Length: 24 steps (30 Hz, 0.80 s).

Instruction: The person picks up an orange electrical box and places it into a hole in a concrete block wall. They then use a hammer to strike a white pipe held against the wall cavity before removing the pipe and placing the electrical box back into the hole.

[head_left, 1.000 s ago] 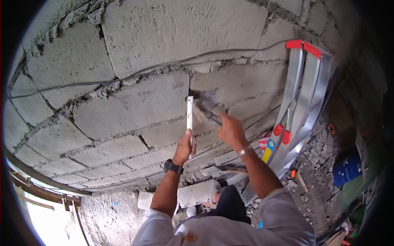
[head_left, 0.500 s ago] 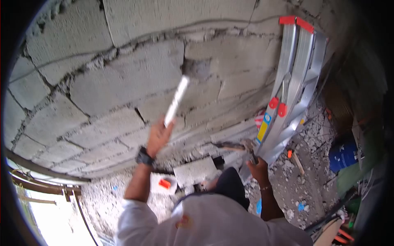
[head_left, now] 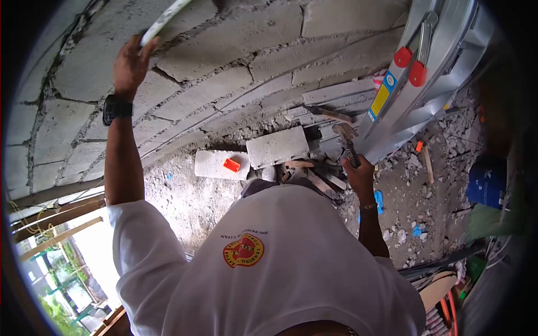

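Observation:
My left hand (head_left: 130, 67) is raised in front of the concrete block wall (head_left: 224, 89), its fingers closed around the lower end of a white plastic pipe (head_left: 167, 21). The pipe slants up and right, and its far end is out of view. A dark watch sits on that wrist. Lower and to the right, my right hand (head_left: 360, 175) grips a claw hammer (head_left: 349, 147) by its dark handle, head upward. The hammer's head is close to the foot of the aluminium ladder (head_left: 386, 120).
Two loose concrete blocks, one (head_left: 278, 147) beside another carrying an orange box (head_left: 231, 164), lie on the rubble-strewn floor. Wood scraps (head_left: 330, 179) lie near them. A blue container (head_left: 486, 182) stands at right. At lower left is a bright opening (head_left: 84, 269).
My left hand has moved up and left with the pipe, whose top now passes out of view. The view has tilted downward. My right hand still holds the hammer.

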{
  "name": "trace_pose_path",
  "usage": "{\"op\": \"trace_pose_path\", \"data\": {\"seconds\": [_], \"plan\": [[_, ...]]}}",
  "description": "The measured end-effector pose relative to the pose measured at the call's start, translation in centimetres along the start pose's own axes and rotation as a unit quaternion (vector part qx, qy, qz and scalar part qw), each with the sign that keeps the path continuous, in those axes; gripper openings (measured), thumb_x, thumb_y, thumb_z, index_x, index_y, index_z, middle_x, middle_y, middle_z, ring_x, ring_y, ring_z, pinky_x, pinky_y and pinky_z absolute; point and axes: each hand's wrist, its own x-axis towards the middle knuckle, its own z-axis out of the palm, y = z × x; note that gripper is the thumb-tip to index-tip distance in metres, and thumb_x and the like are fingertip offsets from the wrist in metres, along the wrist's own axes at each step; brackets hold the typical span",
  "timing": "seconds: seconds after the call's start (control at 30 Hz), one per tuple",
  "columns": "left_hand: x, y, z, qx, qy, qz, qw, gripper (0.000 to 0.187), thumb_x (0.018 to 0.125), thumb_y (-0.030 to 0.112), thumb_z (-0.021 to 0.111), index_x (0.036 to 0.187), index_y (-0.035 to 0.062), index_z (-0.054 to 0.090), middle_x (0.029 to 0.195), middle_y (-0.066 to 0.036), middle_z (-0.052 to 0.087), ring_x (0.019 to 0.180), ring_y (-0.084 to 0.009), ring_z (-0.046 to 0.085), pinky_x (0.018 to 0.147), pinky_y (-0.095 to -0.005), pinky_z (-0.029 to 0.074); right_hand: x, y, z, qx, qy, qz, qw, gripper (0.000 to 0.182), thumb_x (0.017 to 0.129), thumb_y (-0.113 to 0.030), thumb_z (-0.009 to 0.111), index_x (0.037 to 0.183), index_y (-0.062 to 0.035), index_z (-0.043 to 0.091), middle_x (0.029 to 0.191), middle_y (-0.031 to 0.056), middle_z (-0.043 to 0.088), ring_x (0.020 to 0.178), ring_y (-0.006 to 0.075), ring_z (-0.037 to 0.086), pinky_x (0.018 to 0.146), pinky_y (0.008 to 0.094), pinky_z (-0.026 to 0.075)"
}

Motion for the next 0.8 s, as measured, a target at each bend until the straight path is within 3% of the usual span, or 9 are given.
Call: {"op": "trace_pose_path", "data": {"seconds": [0.13, 0.23, 0.57, 0.8], "plan": [[-0.2, -0.6, -0.2, 0.044, -0.035, -0.003, 0.998, 0.046, 0.092, 0.047, 0.052, 0.115, 0.0077, 0.058, 0.089, -0.014, 0.064, 0.080, -0.0300, 0.061, 0.070, -0.0396, 0.048, 0.0, 1.6, -0.3, -0.031, -0.036, 0.047, 0.998, 0.034, 0.077, -0.029, 0.072, 0.075, 0.0015, 0.057, 0.064, 0.0145, 0.059, 0.058, 0.0293, 0.056, 0.058, 0.0396, 0.044], [-0.4, 0.3, 0.0, 0.051, -0.050, -0.029, 0.997, 0.048, 0.092, 0.048, 0.051, 0.116, 0.0069, 0.057, 0.086, -0.014, 0.063, 0.079, -0.0287, 0.060, 0.069, -0.0394, 0.048, 0.0, 2.8, -0.9, -0.048, -0.073, 0.020, 0.996, 0.034, 0.077, -0.031, 0.072, 0.085, 0.0005, 0.062, 0.075, 0.0187, 0.065, 0.071, 0.0347, 0.064, 0.063, 0.0406, 0.048], [-0.2, 0.3, 0.2, 0.072, -0.027, -0.061, 0.995, 0.048, 0.091, 0.049, 0.052, 0.113, 0.0064, 0.058, 0.084, -0.014, 0.062, 0.077, -0.0285, 0.060, 0.067, -0.0402, 0.047, 0.8, 2.8, -1.9, -0.038, -0.068, -0.053, 0.996, 0.034, 0.077, -0.031, 0.072, 0.080, 0.0003, 0.059, 0.069, 0.0190, 0.062, 0.067, 0.0367, 0.063, 0.058, 0.0418, 0.047], [-0.3, 0.4, 0.1, 0.045, -0.019, -0.049, 0.998, 0.046, 0.090, 0.048, 0.055, 0.106, 0.0048, 0.060, 0.081, -0.015, 0.061, 0.075, -0.0299, 0.060, 0.066, -0.0410, 0.047, 1.0, 2.4, -2.2, -0.009, -0.084, -0.037, 0.996, 0.036, 0.078, -0.031, 0.071, 0.077, 0.0016, 0.056, 0.066, 0.0186, 0.060, 0.062, 0.0347, 0.061, 0.056, 0.0420, 0.045]]}}
